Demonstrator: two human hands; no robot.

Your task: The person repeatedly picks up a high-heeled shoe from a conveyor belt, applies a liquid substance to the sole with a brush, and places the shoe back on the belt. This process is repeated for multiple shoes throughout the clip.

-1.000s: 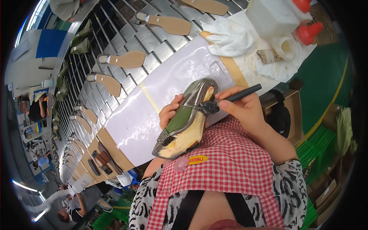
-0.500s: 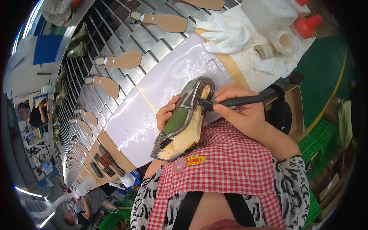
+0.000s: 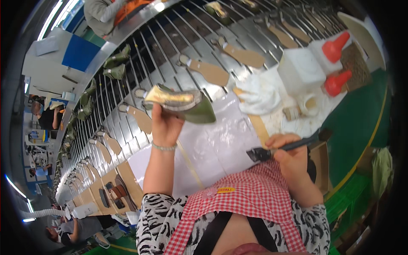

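The green shoe (image 3: 185,106) is held up just left of the middle of the frame, over the top left edge of the white sheet (image 3: 221,127). Its low left part is gripped by the left hand (image 3: 168,129). The hand is closed around it, with the thumb seen on the near side; most of the fingers are hidden behind the shoe. The shoe lies above the hand and sticks out to the right. Its long way runs from left to right, with the right end a bit lower. The pale yellow bottom is turned up.

The left arm is stretched up from the bottom of the frame, almost straight, with a bracelet (image 3: 163,147) around the wrist.

The dark brush (image 3: 299,144) is held right of the middle by the right hand (image 3: 293,161). The handle is pinched between the thumb and the bent fingers. The black hairs are pointed left, and the handle is tipped up to the right. The right arm is bent near the checked apron (image 3: 246,193). From the brush, the shoe lies up and to the left, well apart, with the sheet seen between.
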